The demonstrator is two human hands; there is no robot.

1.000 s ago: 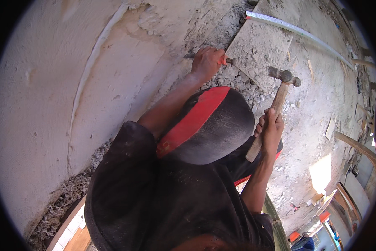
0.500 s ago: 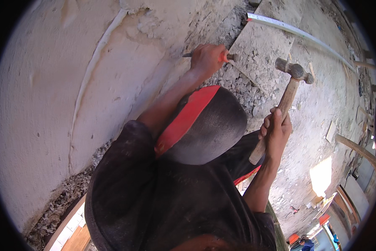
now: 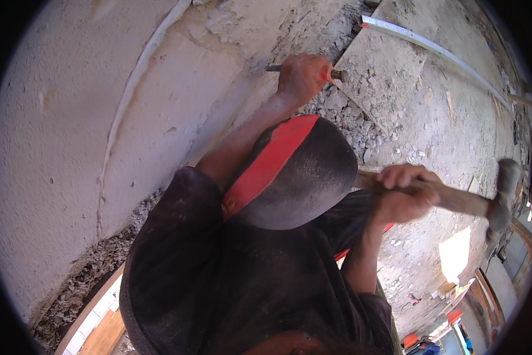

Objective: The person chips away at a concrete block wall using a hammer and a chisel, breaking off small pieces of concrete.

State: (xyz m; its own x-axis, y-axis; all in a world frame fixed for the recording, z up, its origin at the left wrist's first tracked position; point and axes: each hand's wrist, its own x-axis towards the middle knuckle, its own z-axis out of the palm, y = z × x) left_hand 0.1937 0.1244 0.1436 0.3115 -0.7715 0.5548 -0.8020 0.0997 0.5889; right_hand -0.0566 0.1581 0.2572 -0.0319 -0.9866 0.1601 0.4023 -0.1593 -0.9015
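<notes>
Against the foot of the plaster wall [image 3: 177,106], my left hand [image 3: 303,78] is wrapped round a chisel [image 3: 339,76] with an orange grip. Its dark point sticks out on the left toward the wall; the blunt end shows on the right. My right hand [image 3: 407,194] grips the wooden handle of a hammer [image 3: 468,202]. The hammer's steel head, slightly blurred, is swung out to the right, well apart from the chisel. My bent knee [image 3: 301,177], in black cloth with a red stripe, lies between the two hands.
Broken rubble [image 3: 360,127] covers the floor along the wall. A long metal straightedge [image 3: 437,50] lies at the far right. Several boards and wooden handles stand at the right edge. A person in an orange helmet [image 3: 409,340] is at the lower right.
My right hand has lowered and turned the hammer, so its head has moved from above the hand out to the right. The left hand still holds the chisel by the wall.
</notes>
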